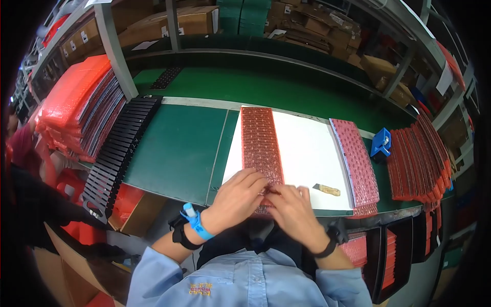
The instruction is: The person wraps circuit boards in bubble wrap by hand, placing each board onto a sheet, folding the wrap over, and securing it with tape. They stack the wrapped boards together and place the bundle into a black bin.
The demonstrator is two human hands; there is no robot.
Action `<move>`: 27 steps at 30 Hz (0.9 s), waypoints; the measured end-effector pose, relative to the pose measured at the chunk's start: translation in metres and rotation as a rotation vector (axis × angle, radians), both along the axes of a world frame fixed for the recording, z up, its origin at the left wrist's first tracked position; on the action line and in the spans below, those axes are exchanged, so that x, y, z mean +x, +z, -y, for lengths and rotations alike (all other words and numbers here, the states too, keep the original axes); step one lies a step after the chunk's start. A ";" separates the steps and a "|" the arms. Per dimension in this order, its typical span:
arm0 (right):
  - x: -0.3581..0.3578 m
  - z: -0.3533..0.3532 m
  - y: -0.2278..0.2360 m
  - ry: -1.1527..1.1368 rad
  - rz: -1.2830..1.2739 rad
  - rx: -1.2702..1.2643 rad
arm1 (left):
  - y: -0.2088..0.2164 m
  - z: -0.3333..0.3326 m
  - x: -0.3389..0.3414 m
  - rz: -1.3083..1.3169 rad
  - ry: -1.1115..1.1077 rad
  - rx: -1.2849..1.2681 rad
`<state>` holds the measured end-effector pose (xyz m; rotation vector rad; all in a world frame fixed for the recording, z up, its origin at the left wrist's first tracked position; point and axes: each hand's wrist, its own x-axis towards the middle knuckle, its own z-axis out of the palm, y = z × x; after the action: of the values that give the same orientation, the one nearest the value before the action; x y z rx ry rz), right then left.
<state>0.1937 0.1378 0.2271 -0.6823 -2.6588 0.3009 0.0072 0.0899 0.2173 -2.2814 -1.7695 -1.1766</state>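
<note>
red bubble-wrap pack (261,138) lies lengthwise on left part of white board (309,148), its near end under both hands. left hand (239,194) and right hand (296,211) at board's near edge, fingers curled, tips nearly meeting over the pack; can't tell if either pinches the wrap. cutter knife (329,190) on board's right near part. pink bubble-wrapped stack (356,161) along board's right edge.

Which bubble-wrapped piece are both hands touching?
The red wrapped strip on the white sheet's left side: left hand and right hand are at its near end. The pink piece and the red stack farther right are untouched.
</note>
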 end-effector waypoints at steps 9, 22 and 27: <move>0.001 0.021 -0.026 -0.047 -0.160 -0.065 | -0.019 -0.038 -0.016 -0.303 -0.286 -0.178; -0.009 -0.003 -0.016 0.014 -0.079 -0.051 | 0.002 -0.006 -0.021 -0.109 -0.158 -0.041; -0.010 -0.005 -0.035 -0.084 -0.165 -0.090 | 0.075 -0.032 -0.106 -0.248 0.208 -0.434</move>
<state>0.1841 0.1423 0.1917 -0.7602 -2.4658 0.4359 -0.0988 0.1219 0.2918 -2.2383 -2.2567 -0.4860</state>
